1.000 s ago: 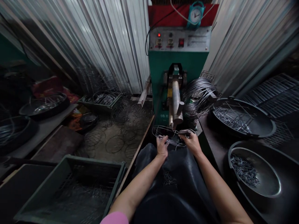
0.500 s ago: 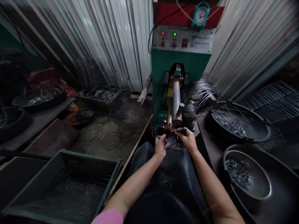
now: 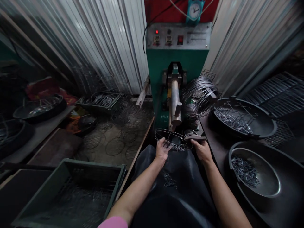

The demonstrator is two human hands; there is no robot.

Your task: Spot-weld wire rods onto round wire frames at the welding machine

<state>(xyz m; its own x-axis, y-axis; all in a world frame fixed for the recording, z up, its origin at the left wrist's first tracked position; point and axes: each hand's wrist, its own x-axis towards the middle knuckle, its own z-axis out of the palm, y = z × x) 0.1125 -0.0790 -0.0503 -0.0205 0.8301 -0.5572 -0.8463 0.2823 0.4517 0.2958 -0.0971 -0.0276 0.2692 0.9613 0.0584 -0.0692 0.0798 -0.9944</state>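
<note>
My left hand (image 3: 162,148) grips the near edge of an oval wire rack (image 3: 169,138) that lies under the tip of the green welding machine's electrode arm (image 3: 175,104). My right hand (image 3: 201,148) is off the rack to the right, its fingers closed around a flat grey tool (image 3: 194,137). A dark apron (image 3: 175,183) covers my lap, with a few short wire pieces (image 3: 169,181) lying on it.
Two dark pans (image 3: 268,125) (image 3: 273,186) of short wire pieces stand at my right, with a coil of wire rings (image 3: 199,95) behind. A green crate (image 3: 71,190) sits at my lower left. Wire rings litter the floor (image 3: 118,139). Corrugated metal walls close in.
The sparks and the green lamp seen half a second ago are gone. My right hand has drawn back from the rack to the right with the tool. The view shifted slightly.
</note>
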